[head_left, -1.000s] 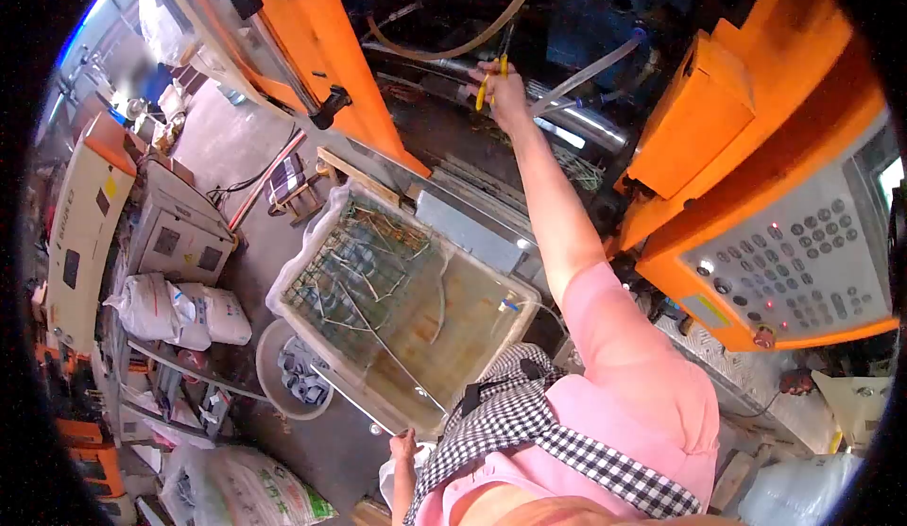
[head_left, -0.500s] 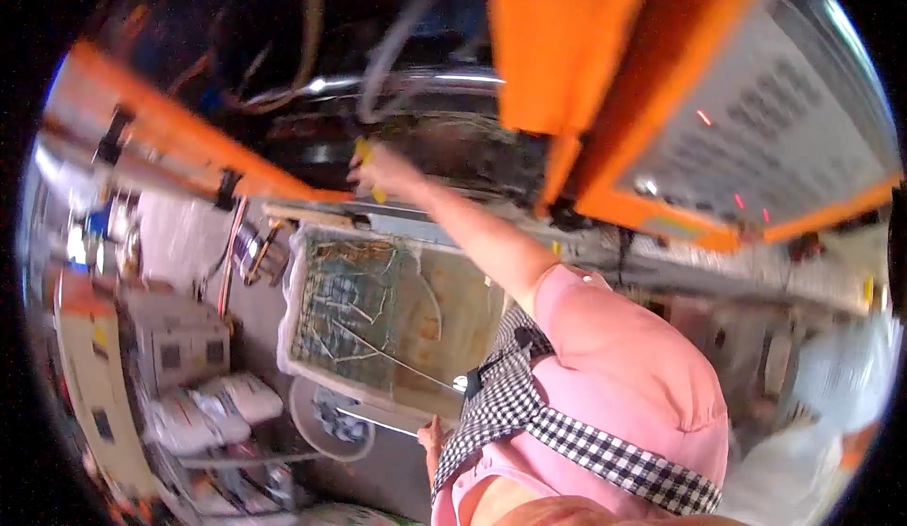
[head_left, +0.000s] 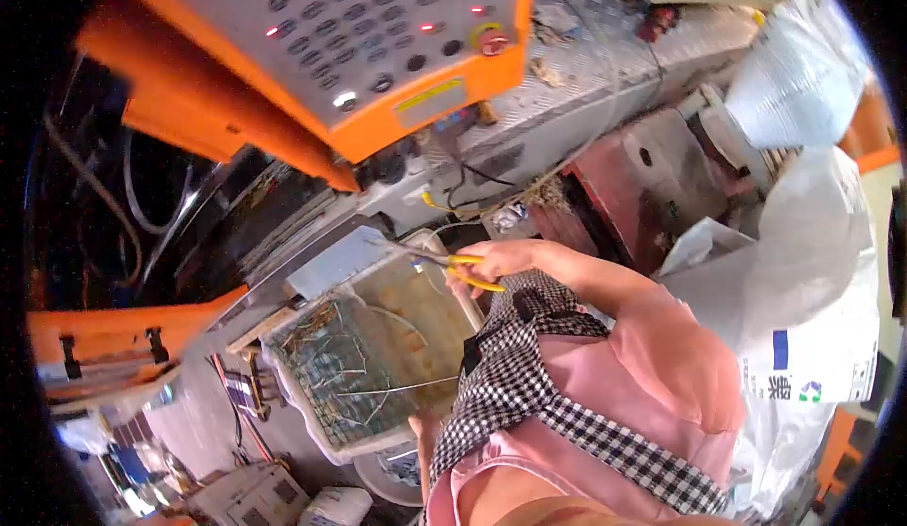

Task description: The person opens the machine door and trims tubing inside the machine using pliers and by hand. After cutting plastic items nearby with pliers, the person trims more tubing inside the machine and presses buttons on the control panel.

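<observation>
My right hand (head_left: 504, 259) is closed around the yellow-handled pliers (head_left: 466, 261), whose metal jaws point left, over the near end of a large pale tub (head_left: 295, 396). The tub holds murky water, a greenish mesh (head_left: 326, 375) and thin pale strips. Down by the lower rim, beside the checked apron, my left hand (head_left: 421, 426) shows only in part. Its fingers are too small and hidden to read.
An orange machine with a button panel (head_left: 378, 25) stands at the upper left. A grey metal ledge (head_left: 335, 260) borders the tub. Below the tub is a round basin (head_left: 370, 477). White plastic sacks (head_left: 812, 328) stand at the right.
My right hand has come back from the machine's dark interior toward my body with the pliers. The view has swung right, bringing the button panel to the upper left and the sacks into fuller view.
</observation>
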Demonstrator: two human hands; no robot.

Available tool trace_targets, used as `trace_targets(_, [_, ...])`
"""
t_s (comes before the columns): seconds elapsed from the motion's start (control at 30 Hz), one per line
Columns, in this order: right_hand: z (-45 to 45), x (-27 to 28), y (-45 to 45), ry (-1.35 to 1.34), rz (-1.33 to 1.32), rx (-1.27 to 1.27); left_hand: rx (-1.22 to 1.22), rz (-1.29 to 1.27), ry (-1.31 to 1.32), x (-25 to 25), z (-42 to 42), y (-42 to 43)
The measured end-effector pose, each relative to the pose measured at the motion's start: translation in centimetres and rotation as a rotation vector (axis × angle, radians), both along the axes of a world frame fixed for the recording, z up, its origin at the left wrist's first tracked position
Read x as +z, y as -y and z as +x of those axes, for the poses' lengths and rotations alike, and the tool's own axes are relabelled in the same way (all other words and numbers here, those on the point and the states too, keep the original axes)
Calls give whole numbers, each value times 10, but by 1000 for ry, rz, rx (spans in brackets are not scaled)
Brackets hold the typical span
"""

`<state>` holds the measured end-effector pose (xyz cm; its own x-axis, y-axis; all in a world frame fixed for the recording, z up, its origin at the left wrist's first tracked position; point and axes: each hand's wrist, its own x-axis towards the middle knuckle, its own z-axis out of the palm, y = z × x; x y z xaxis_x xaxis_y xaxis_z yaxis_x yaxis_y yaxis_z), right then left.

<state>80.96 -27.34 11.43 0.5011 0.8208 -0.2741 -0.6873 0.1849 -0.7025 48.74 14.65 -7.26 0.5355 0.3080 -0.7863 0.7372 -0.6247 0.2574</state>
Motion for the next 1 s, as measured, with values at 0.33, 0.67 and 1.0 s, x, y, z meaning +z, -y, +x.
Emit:
trace_targets(0.33, [-75,33,185,106,-111,-694,-311,56,198,32,124,44])
trace_targets(0.67, [94,49,308,562,-1058,-542,-436,-49,456,61,170,111])
trace_targets(1.0, [185,11,349,1059,-1844,-301,-163,88,126,44,160,148])
